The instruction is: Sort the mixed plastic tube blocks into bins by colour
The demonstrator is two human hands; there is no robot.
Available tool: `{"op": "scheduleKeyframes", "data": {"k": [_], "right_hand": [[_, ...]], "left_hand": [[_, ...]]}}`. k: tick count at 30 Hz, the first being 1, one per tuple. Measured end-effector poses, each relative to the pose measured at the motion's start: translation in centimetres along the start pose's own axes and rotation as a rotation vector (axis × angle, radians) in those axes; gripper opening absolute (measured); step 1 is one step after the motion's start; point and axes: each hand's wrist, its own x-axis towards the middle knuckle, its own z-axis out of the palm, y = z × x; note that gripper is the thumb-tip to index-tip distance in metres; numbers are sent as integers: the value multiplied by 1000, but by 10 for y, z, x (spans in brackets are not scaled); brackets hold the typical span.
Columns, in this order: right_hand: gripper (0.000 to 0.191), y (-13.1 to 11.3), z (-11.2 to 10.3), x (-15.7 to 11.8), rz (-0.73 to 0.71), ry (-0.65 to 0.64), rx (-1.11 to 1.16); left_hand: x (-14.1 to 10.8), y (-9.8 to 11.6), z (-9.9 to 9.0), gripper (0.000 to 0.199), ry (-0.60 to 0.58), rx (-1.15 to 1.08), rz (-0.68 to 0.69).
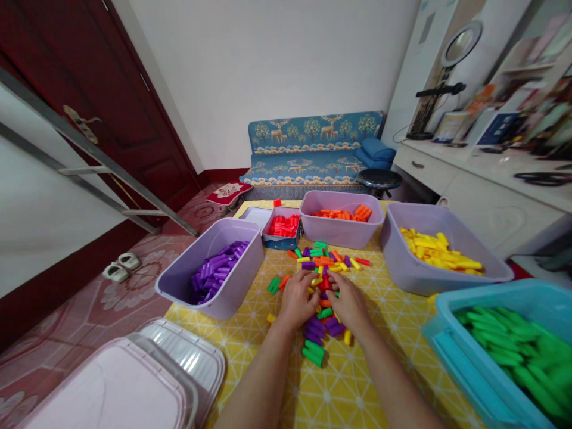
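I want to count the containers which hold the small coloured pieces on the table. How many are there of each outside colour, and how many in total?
Lilac bins: 3
Turquoise bin: 1
Dark blue box: 1
Total: 5

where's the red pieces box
In the head view, the blue box of red pieces sits on the yellow table, at back left, between the lavender plastic bin of purple pieces and the matching orange-filled bin.

Tablecloth [357, 381] yellow, white-lined — sofa [308, 161] blue, deer-patterned.
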Motion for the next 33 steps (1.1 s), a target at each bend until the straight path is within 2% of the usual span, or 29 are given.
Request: {"op": "scheduleKeyframes", "data": {"k": [3,10,19,26,30,33], "right_hand": [[53,-2,1,-2,44,-64,238],[34,-7,-3,-8,4,-10,507],[31,-1,0,-7,-59,32,437],[27,2,3,-8,23,74,466],[31,2,2,-9,60,47,531],[33,1,1,-9,89,46,548]], "left_hand": [[0,1,-1,47,-13,-31,17],[1,-4,2,37,59,-172,34],[1,8,-8,27,-7,-142,62],[0,4,-5,27,6,-182,88],[0,4,-10,23,118,-146,125],[4,7,-20,24,253,-163,55]]}}
